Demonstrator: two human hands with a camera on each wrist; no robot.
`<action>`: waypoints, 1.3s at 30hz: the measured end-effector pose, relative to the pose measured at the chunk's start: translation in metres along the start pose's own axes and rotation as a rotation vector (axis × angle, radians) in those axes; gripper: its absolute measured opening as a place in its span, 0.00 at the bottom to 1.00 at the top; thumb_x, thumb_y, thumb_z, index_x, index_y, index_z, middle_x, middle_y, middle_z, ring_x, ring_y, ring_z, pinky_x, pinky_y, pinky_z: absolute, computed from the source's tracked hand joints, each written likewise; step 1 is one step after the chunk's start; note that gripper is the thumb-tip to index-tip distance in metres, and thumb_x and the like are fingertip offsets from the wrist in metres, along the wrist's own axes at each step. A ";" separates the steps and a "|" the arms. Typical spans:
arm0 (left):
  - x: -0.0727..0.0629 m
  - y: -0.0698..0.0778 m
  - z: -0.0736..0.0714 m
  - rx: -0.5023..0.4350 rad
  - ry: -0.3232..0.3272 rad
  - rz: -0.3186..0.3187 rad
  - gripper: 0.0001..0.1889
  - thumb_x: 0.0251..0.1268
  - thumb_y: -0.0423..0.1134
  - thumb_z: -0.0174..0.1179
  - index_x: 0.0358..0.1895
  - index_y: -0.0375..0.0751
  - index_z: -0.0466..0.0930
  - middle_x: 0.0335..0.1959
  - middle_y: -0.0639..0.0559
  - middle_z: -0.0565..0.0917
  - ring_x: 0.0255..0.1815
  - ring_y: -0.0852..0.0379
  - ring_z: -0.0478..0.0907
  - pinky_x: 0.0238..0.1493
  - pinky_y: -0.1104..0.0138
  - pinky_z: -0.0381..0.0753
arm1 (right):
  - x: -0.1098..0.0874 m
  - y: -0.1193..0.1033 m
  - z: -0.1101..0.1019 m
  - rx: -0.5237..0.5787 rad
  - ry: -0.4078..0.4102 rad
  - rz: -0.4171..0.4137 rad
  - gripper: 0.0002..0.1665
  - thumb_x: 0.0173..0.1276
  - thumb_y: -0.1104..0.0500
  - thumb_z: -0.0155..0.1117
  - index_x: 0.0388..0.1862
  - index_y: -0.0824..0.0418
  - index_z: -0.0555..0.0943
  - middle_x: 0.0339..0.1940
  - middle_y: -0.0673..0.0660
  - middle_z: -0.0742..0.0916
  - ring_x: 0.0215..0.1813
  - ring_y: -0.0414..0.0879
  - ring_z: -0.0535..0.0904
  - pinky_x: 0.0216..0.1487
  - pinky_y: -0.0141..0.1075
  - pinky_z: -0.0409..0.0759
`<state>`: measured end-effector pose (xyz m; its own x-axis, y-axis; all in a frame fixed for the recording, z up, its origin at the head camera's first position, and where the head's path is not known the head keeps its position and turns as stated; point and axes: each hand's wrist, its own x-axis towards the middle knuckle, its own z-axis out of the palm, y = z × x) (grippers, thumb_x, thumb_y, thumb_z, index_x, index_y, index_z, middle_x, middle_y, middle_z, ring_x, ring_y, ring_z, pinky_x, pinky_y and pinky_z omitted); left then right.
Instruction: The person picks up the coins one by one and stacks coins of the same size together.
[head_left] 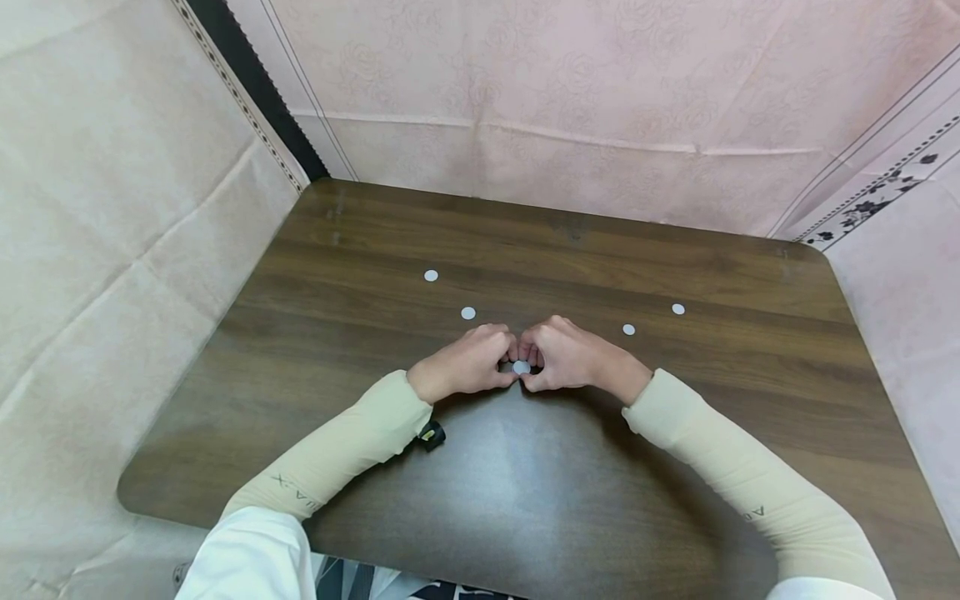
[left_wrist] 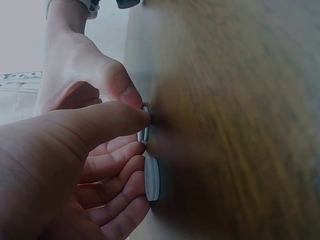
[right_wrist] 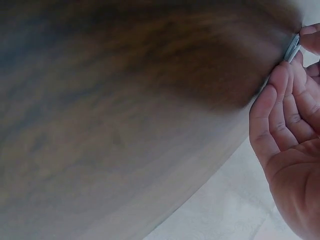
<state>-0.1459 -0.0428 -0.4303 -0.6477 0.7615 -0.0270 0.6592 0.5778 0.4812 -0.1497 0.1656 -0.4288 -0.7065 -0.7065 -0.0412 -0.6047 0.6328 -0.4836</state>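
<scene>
A small white disc [head_left: 521,367] lies on the brown table in the middle of the head view, with both hands gathered round it. My left hand [head_left: 471,360] holds its left side, thumb in front and curled fingers behind. From the other side my right hand [head_left: 572,354] grips the same disc, the two thumbs nearly meeting at its near edge. In the left wrist view the left thumb covers part of this disc [left_wrist: 144,131], and a second white disc [left_wrist: 152,179] stands beside the fingertips. The right wrist view shows a thin disc edge [right_wrist: 292,48] at the fingertips.
Beyond the left hand lie two more white discs, a nearer one [head_left: 468,313] and a farther one [head_left: 431,275]. Another two, a disc [head_left: 628,330] and a farther disc [head_left: 678,309], lie to the right. Pale cloth [head_left: 525,100] hangs behind the table [head_left: 337,275].
</scene>
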 end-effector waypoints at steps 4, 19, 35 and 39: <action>0.000 0.000 0.000 0.001 0.005 0.001 0.07 0.66 0.37 0.70 0.40 0.38 0.85 0.39 0.49 0.84 0.44 0.53 0.77 0.54 0.59 0.80 | -0.001 -0.001 0.000 0.006 0.004 -0.003 0.08 0.58 0.56 0.76 0.32 0.56 0.85 0.27 0.46 0.86 0.30 0.34 0.81 0.35 0.29 0.82; 0.000 -0.001 -0.001 -0.009 -0.013 -0.014 0.08 0.66 0.36 0.71 0.43 0.36 0.85 0.41 0.47 0.83 0.44 0.52 0.77 0.56 0.58 0.80 | -0.004 0.002 -0.003 0.039 -0.018 -0.008 0.09 0.57 0.61 0.76 0.37 0.58 0.86 0.30 0.47 0.89 0.33 0.35 0.84 0.39 0.29 0.84; -0.001 -0.002 0.000 -0.018 -0.009 -0.022 0.09 0.66 0.37 0.70 0.44 0.36 0.85 0.42 0.48 0.83 0.44 0.52 0.78 0.53 0.59 0.82 | -0.007 0.003 -0.002 0.045 0.004 -0.048 0.09 0.57 0.63 0.76 0.38 0.59 0.87 0.32 0.49 0.89 0.34 0.38 0.85 0.39 0.29 0.85; -0.001 -0.002 0.000 -0.027 -0.009 -0.021 0.09 0.66 0.36 0.70 0.44 0.36 0.85 0.42 0.47 0.83 0.44 0.53 0.78 0.52 0.60 0.82 | -0.007 0.004 -0.002 0.037 0.005 -0.045 0.09 0.58 0.62 0.76 0.38 0.59 0.87 0.33 0.49 0.89 0.34 0.37 0.84 0.40 0.29 0.85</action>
<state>-0.1468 -0.0444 -0.4313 -0.6574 0.7522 -0.0450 0.6353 0.5853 0.5038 -0.1473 0.1736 -0.4287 -0.6805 -0.7326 -0.0141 -0.6222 0.5879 -0.5170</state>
